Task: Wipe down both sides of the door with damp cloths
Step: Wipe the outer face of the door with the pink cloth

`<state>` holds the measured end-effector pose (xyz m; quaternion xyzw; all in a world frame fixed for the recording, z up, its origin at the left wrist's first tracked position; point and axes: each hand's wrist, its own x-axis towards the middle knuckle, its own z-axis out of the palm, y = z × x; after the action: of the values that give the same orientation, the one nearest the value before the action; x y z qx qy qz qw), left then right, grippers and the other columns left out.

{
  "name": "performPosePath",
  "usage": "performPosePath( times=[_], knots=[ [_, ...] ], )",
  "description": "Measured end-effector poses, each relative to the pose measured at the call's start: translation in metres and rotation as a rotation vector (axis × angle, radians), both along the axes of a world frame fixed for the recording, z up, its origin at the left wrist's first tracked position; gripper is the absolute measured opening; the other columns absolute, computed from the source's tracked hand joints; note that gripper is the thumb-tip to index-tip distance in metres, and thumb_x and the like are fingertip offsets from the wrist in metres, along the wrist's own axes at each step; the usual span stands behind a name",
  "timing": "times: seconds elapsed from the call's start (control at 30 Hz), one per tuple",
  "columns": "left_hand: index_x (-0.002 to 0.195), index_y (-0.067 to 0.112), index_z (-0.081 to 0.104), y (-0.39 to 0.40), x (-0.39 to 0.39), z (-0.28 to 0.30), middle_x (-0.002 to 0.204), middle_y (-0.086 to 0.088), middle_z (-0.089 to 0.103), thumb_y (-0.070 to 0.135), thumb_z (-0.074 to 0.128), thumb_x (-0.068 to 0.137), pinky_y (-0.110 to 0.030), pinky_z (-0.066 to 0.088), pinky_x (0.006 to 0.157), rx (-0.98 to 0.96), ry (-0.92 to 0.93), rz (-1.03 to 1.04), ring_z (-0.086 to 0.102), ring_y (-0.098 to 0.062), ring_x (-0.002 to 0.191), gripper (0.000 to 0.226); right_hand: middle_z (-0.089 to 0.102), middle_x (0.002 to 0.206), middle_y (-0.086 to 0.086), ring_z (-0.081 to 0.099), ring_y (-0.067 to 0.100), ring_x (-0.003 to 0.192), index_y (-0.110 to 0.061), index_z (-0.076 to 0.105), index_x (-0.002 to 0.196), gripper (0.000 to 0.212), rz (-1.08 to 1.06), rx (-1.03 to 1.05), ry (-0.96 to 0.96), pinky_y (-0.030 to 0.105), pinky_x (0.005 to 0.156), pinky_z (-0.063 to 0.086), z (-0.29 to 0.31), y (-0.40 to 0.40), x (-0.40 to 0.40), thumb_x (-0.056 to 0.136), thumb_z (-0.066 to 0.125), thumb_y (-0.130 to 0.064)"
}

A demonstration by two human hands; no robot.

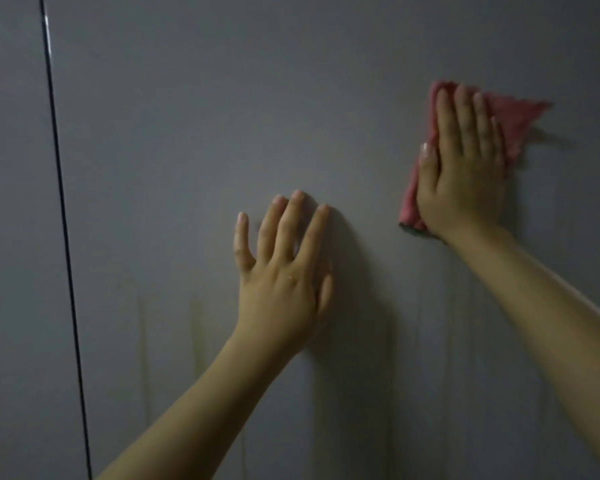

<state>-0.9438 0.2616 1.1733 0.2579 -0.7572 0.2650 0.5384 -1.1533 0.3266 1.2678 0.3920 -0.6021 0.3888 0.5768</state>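
A flat grey door [194, 116] fills almost the whole view in dim light. My right hand [461, 168] lies flat with straight fingers on a pink cloth [515, 116], pressing it against the door at the upper right. Parts of the cloth stick out above, to the right and below the hand. My left hand [284, 265] rests on the bare door lower down, near the middle, fingers spread and straight, holding nothing.
A thin dark vertical gap [61, 209] runs down the left side, with a grey panel or frame [11, 237] beyond it. Faint yellowish drip streaks [196, 327] mark the lower door below my left hand.
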Motion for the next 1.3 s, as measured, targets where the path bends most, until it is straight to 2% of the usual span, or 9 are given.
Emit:
performPosePath(
  times=[0.07,0.23,0.43,0.57,0.63,0.83,1.03,1.2,1.3],
  knots=[
    [0.142,0.019,0.044,0.001,-0.006,-0.001,0.148,-0.017,0.038,0.038,0.039,0.085,-0.055,0.006,0.114,0.011,0.025,0.007,0.029,-0.035,0.139,0.061,0.022,0.155,0.012,0.017,0.029,0.144,-0.009,0.023,0.149,0.056,0.014,-0.023,-0.005,0.041,0.118,0.011,-0.016,-0.009,0.014,0.098,0.024,-0.032],
    [0.141,0.025,0.046,0.006,-0.022,0.001,0.143,-0.022,0.042,0.04,0.039,0.084,-0.06,0.015,0.111,0.032,0.108,0.04,0.033,-0.044,0.135,0.06,0.024,0.154,0.008,0.017,0.024,0.144,-0.013,0.026,0.148,0.055,0.057,0.296,0.373,0.039,0.114,0.017,-0.037,0.009,-0.005,0.096,0.032,-0.03],
    [0.142,0.027,0.046,0.013,-0.034,0.001,0.144,-0.025,0.039,0.042,0.04,0.085,-0.062,0.016,0.11,0.084,0.157,0.067,0.029,-0.047,0.136,0.058,0.019,0.156,0.011,0.014,0.028,0.144,-0.01,0.021,0.15,0.057,0.005,-0.023,-0.031,0.041,0.118,0.01,0.001,0.007,-0.013,0.098,0.023,-0.034],
    [0.142,0.026,0.045,0.01,-0.038,0.001,0.145,-0.026,0.036,0.04,0.048,0.084,-0.063,0.015,0.111,0.08,0.168,0.066,0.027,-0.047,0.137,0.06,0.024,0.154,0.008,0.017,0.026,0.144,-0.011,0.027,0.148,0.056,0.076,0.269,0.355,0.041,0.115,0.015,-0.06,0.003,0.002,0.095,0.031,-0.03],
    [0.142,0.026,0.045,0.009,-0.037,0.0,0.146,-0.025,0.036,0.039,0.048,0.084,-0.062,0.014,0.111,0.082,0.172,0.062,0.026,-0.047,0.138,0.06,0.022,0.155,0.005,0.014,0.021,0.144,-0.014,0.026,0.148,0.055,0.091,0.343,0.43,0.038,0.113,0.018,-0.048,0.016,-0.019,0.095,0.032,-0.03],
    [0.143,0.026,0.042,0.014,-0.038,0.0,0.148,-0.025,0.031,0.042,0.04,0.083,-0.059,0.009,0.113,0.131,0.166,0.046,0.021,-0.045,0.14,0.063,0.02,0.156,0.011,0.015,0.029,0.144,-0.009,0.02,0.149,0.057,0.009,-0.045,-0.079,0.039,0.117,0.008,-0.007,0.015,-0.031,0.098,0.022,-0.034],
    [0.145,0.014,0.039,0.025,-0.052,0.006,0.152,-0.023,0.025,0.039,0.036,0.083,-0.053,-0.004,0.116,0.132,0.174,-0.047,0.014,-0.038,0.144,0.067,0.023,0.154,0.006,0.016,0.023,0.144,-0.012,0.027,0.148,0.054,0.076,0.335,0.416,0.04,0.114,0.018,-0.047,0.028,-0.038,0.096,0.031,-0.029],
    [0.148,0.013,0.031,0.035,-0.064,0.012,0.155,-0.018,0.023,0.036,0.035,0.085,-0.05,-0.006,0.117,0.071,0.113,-0.097,0.014,-0.033,0.146,0.067,0.02,0.155,0.012,0.015,0.029,0.144,-0.009,0.022,0.149,0.056,-0.003,-0.01,-0.067,0.04,0.118,0.011,0.002,0.032,-0.058,0.098,0.023,-0.033],
    [0.148,0.013,0.03,0.042,-0.079,0.013,0.155,-0.018,0.023,0.035,0.036,0.084,-0.05,-0.003,0.118,0.031,0.069,-0.137,0.015,-0.033,0.146,0.069,0.021,0.155,0.011,0.016,0.029,0.144,-0.008,0.022,0.148,0.055,0.008,-0.007,-0.022,0.042,0.117,0.011,-0.032,0.019,-0.035,0.099,0.025,-0.031]
  ],
)
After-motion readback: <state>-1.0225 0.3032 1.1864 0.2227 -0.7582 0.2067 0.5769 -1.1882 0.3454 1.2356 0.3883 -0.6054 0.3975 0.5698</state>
